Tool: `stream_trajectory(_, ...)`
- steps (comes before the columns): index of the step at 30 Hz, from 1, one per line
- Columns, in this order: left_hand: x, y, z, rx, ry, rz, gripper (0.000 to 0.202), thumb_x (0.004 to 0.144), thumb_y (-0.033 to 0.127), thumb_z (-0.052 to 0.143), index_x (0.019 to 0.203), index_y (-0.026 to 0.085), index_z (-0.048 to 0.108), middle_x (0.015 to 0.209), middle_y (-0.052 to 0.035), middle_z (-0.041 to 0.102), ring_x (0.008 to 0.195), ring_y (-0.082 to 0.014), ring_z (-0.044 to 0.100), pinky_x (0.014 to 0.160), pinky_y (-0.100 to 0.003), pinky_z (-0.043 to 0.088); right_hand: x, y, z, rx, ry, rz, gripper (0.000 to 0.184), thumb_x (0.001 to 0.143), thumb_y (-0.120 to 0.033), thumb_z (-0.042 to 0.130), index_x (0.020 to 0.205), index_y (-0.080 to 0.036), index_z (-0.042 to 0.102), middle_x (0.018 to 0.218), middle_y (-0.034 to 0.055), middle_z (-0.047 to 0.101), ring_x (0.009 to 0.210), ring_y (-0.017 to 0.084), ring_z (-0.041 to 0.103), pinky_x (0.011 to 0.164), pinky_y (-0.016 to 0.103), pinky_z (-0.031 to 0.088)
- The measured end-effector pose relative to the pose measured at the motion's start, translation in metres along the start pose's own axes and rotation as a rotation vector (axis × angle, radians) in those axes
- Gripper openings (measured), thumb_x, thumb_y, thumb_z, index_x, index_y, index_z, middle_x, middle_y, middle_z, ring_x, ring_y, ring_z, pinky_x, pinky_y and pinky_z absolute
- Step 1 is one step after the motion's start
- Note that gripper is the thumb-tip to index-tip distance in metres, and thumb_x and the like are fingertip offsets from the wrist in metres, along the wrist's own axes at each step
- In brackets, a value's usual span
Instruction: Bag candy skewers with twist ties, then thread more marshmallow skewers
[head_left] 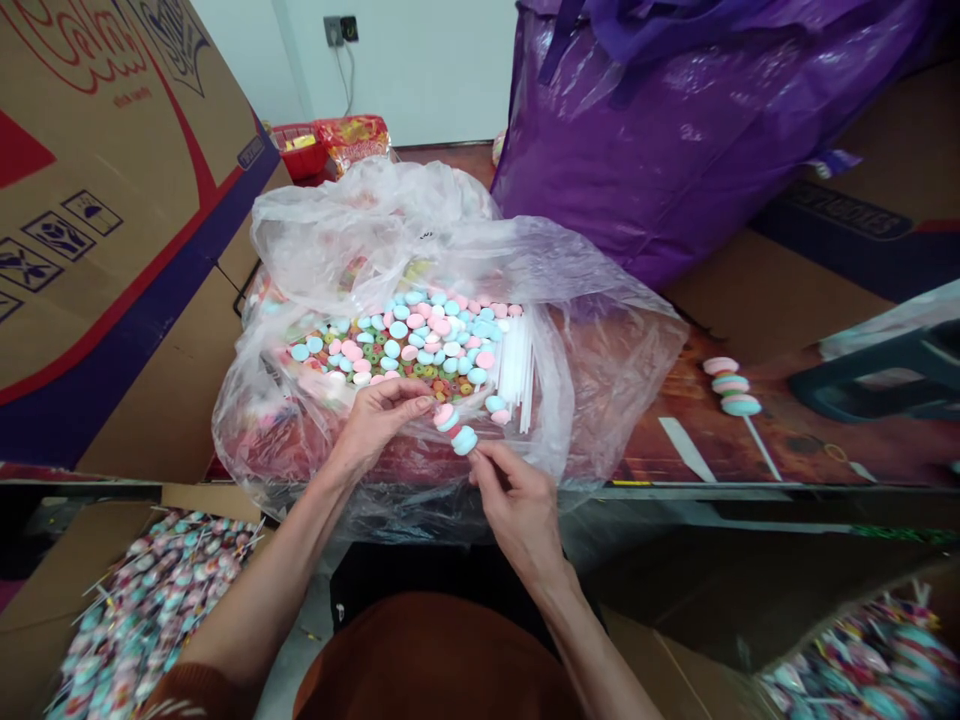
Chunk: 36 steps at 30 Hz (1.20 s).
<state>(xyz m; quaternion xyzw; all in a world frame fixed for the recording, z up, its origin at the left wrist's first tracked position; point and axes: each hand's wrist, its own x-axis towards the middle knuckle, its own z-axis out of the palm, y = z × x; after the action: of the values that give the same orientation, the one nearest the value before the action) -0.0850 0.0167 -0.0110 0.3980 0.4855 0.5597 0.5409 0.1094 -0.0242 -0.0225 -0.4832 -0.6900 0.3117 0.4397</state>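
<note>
Between my hands is a candy skewer (465, 440), with pink and light-blue discs and a reddish piece between them. My right hand (517, 500) pinches it at its lower end, where the fingers hide the stick. At the other end, beside the pink disc, the thumb and forefinger of my left hand (382, 415) are pressed together; whatever they hold is too small to make out. Just beyond, loose pink, blue and white candy discs (397, 329) lie over small coloured candy rings (442, 384) on a clear plastic bag (600, 330). White sticks (514, 360) lie to their right.
A finished-looking candy skewer (731, 386) lies on the red table (637, 440) at right, near a dark-green tool-like object (862, 385). Cardboard boxes (187, 330) and a purple bag (622, 150) flank the work area. Below left, a box holds many wrapped candies (150, 600).
</note>
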Motion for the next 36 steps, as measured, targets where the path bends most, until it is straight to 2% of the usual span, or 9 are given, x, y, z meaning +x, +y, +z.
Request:
stream_trajectory(5,-0.003,0.004,-0.005,0.023,-0.114,-0.098,0.029,0.059,0.032,0.093,0.077,0.015,0.078,0.073,-0.0017,0.072,0.068,-0.0117,0.062,0.068,-0.024,0.048,0.004,0.002,-0.009,-0.051,-0.066,-0.147,0.019,0.095,-0.019,0.053,0.084,-0.019,0.068,0.066,-0.0006,0.064,0.057,0.013,0.058,0.059,0.024,0.041)
stream_trajectory(11,-0.01,0.006,0.01,-0.111,-0.079,-0.166,0.036,0.055,0.037,0.095,0.073,0.014,0.075,0.071,-0.001,0.069,0.064,-0.0093,0.057,0.062,-0.022,0.043,-0.002,-0.002,0.011,0.11,0.01,0.044,0.024,0.096,-0.023,0.052,0.073,-0.02,0.06,0.058,-0.004,0.056,0.052,0.01,0.051,0.055,0.022,0.039)
stream_trajectory(15,-0.009,0.005,0.017,-0.043,-0.089,-0.138,0.035,0.06,0.042,0.091,0.073,0.013,0.074,0.072,-0.0011,0.068,0.063,-0.0096,0.055,0.06,-0.022,0.042,0.0,-0.004,0.018,0.253,0.009,0.128,0.027,0.095,-0.029,0.055,0.071,-0.02,0.06,0.059,-0.0039,0.057,0.05,0.009,0.048,0.053,0.022,0.038)
stream_trajectory(18,0.002,0.008,0.017,0.174,-0.023,0.013,0.034,0.076,0.046,0.079,0.087,0.014,0.076,0.075,-0.0026,0.067,0.065,-0.0128,0.056,0.061,-0.025,0.045,0.004,0.0,0.017,0.305,0.054,0.186,0.028,0.095,-0.033,0.057,0.072,-0.02,0.061,0.06,-0.0033,0.057,0.051,0.01,0.046,0.052,0.022,0.036)
stream_trajectory(22,0.029,0.014,0.007,0.793,0.225,0.431,0.021,0.091,0.028,0.06,0.103,0.017,0.074,0.096,-0.0078,0.065,0.087,-0.0197,0.06,0.078,-0.032,0.049,0.008,0.01,0.014,0.321,0.074,0.269,0.03,0.094,-0.039,0.058,0.071,-0.019,0.06,0.06,-0.0031,0.054,0.051,0.01,0.042,0.05,0.023,0.033)
stream_trajectory(24,0.042,0.013,0.001,1.11,0.233,0.489,0.02,0.092,0.02,0.056,0.103,0.018,0.073,0.102,-0.0095,0.062,0.092,-0.0223,0.059,0.081,-0.035,0.049,0.007,0.014,0.013,0.309,0.053,0.293,0.031,0.093,-0.04,0.058,0.07,-0.019,0.059,0.058,-0.0036,0.052,0.05,0.01,0.04,0.049,0.023,0.031)
stream_trajectory(26,0.05,0.011,-0.004,1.298,0.198,0.483,0.02,0.092,0.018,0.052,0.1,0.018,0.071,0.102,-0.0098,0.06,0.089,-0.0236,0.058,0.079,-0.036,0.048,0.005,0.015,0.013,0.282,0.047,0.298,0.032,0.092,-0.04,0.058,0.068,-0.019,0.059,0.057,-0.0038,0.051,0.05,0.01,0.04,0.049,0.023,0.031)
stream_trajectory(32,0.054,0.009,-0.007,1.244,0.22,0.691,0.016,0.095,0.016,0.047,0.101,0.019,0.061,0.101,-0.0089,0.06,0.093,-0.0224,0.059,0.081,-0.034,0.047,0.004,0.012,0.014,0.243,0.04,0.275,0.029,0.092,-0.038,0.056,0.069,-0.019,0.06,0.059,-0.0027,0.055,0.052,0.011,0.045,0.051,0.023,0.034)
stream_trajectory(36,0.068,0.014,-0.004,1.291,0.165,0.853,0.022,0.098,0.014,0.041,0.105,0.018,0.061,0.109,-0.0098,0.064,0.099,-0.0206,0.059,0.083,-0.031,0.046,0.005,0.013,0.015,0.22,0.046,0.273,0.028,0.092,-0.038,0.056,0.071,-0.02,0.061,0.059,-0.0029,0.056,0.052,0.011,0.045,0.051,0.024,0.034)
